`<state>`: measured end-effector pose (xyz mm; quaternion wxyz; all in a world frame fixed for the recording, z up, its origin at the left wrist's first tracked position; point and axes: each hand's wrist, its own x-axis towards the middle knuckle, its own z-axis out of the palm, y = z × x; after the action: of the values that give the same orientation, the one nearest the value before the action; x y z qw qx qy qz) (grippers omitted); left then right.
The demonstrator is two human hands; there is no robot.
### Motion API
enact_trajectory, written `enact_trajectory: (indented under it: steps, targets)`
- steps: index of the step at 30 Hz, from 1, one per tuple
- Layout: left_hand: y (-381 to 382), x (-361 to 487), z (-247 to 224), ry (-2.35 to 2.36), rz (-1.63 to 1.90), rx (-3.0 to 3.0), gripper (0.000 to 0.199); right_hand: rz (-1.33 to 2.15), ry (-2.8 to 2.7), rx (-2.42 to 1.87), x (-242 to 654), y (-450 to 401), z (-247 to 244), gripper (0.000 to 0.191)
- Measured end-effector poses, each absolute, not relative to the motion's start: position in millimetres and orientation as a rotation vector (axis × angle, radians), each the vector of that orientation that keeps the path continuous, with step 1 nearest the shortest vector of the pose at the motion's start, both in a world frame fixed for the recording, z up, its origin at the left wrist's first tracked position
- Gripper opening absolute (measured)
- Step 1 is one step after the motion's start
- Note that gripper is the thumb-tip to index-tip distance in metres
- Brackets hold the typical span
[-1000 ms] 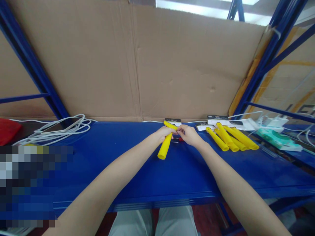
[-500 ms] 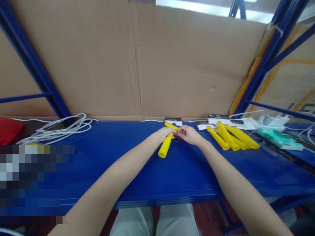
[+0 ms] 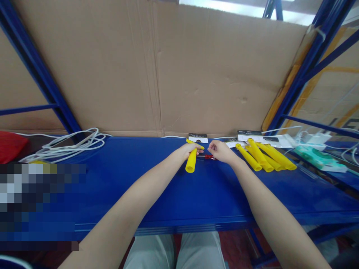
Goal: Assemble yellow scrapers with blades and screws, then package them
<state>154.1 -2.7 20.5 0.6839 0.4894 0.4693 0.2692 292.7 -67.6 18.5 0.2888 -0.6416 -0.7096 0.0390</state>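
Note:
My left hand (image 3: 193, 148) is closed around a yellow tapered tube (image 3: 191, 163), its wide round end tilted down toward me. A thin yellow piece (image 3: 190, 141) pokes out on the far side of that hand; whether it belongs to the tube I cannot tell. Just to the right, my right hand (image 3: 219, 150) is apart from the tube with its fingers curled in a pinch; anything between the fingertips is too small to make out. On the blue table under my right fingers lies a tool with a red handle (image 3: 209, 157), probably a screwdriver. Behind my hands rests a black-and-white card (image 3: 198, 137).
Several yellow tubes (image 3: 258, 157) with printed cards (image 3: 249, 135) lie at the right. Beyond them are a green-and-white packet (image 3: 315, 157) and white cables. A coiled white cable (image 3: 75, 146) and a red item (image 3: 11, 146) sit at left. A cardboard wall (image 3: 196, 74) closes the back.
My right hand has drawn back to the right, away from the yellow tube. The tube in my left hand has swung more upright, and the red handle shows more.

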Motion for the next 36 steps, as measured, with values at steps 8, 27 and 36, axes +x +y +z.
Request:
enact_trajectory:
  steps: [8,27,36]
  targets:
    - [-5.1,147.7,30.6,1.065,0.719,1.008,0.023,0.143,-1.848,-1.784,296.0,-67.1,18.6,0.012]
    - [-23.6,6.4,39.9,1.146,1.176,0.985,0.015,0.108,-1.869,-2.015,309.8,-18.3,19.1,0.013]
    - [-40.3,18.6,34.4,1.057,1.125,1.020,0.014,0.095,-1.899,-2.131,307.9,0.3,14.2,0.011]
